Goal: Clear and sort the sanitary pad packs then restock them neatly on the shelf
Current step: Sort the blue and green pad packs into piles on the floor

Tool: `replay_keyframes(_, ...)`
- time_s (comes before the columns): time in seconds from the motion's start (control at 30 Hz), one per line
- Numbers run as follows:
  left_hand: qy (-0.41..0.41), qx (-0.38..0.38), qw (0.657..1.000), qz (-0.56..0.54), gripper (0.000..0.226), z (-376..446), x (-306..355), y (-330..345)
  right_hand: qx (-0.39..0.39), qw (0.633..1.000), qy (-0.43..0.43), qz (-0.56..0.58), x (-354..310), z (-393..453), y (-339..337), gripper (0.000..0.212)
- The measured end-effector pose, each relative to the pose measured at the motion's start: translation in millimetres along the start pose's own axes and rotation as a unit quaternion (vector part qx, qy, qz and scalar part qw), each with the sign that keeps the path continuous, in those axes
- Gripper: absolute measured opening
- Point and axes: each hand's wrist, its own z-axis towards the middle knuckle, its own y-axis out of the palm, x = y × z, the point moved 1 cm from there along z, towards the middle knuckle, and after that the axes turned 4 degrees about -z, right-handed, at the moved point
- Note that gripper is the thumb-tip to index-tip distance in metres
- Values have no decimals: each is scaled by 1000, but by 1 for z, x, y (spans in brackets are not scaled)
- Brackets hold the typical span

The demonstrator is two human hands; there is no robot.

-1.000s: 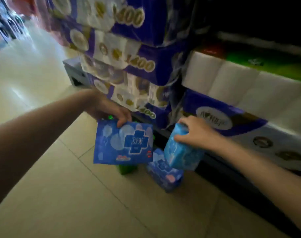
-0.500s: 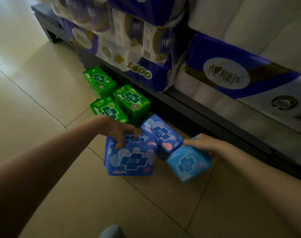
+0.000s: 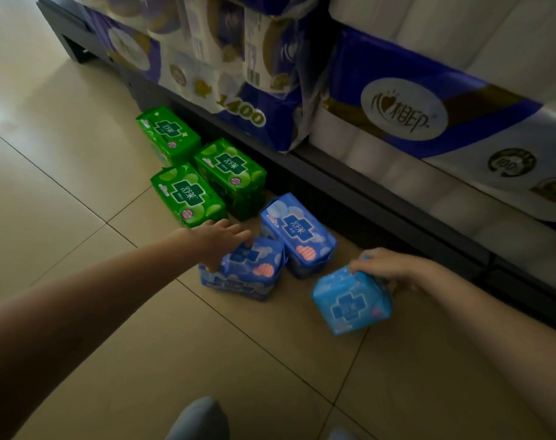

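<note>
Big stuff first: shelf (image 3: 381, 198) runs diagonally along the top & right, loaded w/ bulk tissue packs (image 3: 429, 115), its dark base rail just behind my sorting spot on the tiled floor (image 3: 80, 154).

Three green packs (image 3: 187, 195) sit bunched at the far left of the row, touching each other, hard against the shelf base. Next along, a dark blue pack (image 3: 297, 231) lies flat, long axis pointing from the shelf out toward me. Just beside it, nearer me, is the dark blue stack (image 3: 245, 271) under my left hand (image 3: 219, 241) — fingers draped over its top far edge, thumb down the near-left side; a light hold, I'd say, not a squeeze.

My right hand (image 3: 394, 268) curls over the top back edge of the light blue pack (image 3: 351, 301), which stands tilted on the floor, front face toward me, apart from the dark blues.

Judging: sorting by colour, restock not begun. Key relation: light blue pack lies directly under & fwd of my R fingers, gap to its left, so R hand is the one to slide it leftward into line.
</note>
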Motion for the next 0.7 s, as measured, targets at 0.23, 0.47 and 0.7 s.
replay_keyframes(0.23,-3,18,999,28,98,5,30,-3,172,974,12,144,29,33,33,29)
replay_keyframes(0.47,-47,27,995,84,107,5,43,2,83,956,-83,-269,23,17,61,92)
replay_keyframes(0.7,17,33,991,130,98,2,37,0,245,894,-85,-365,24,21,54,71)
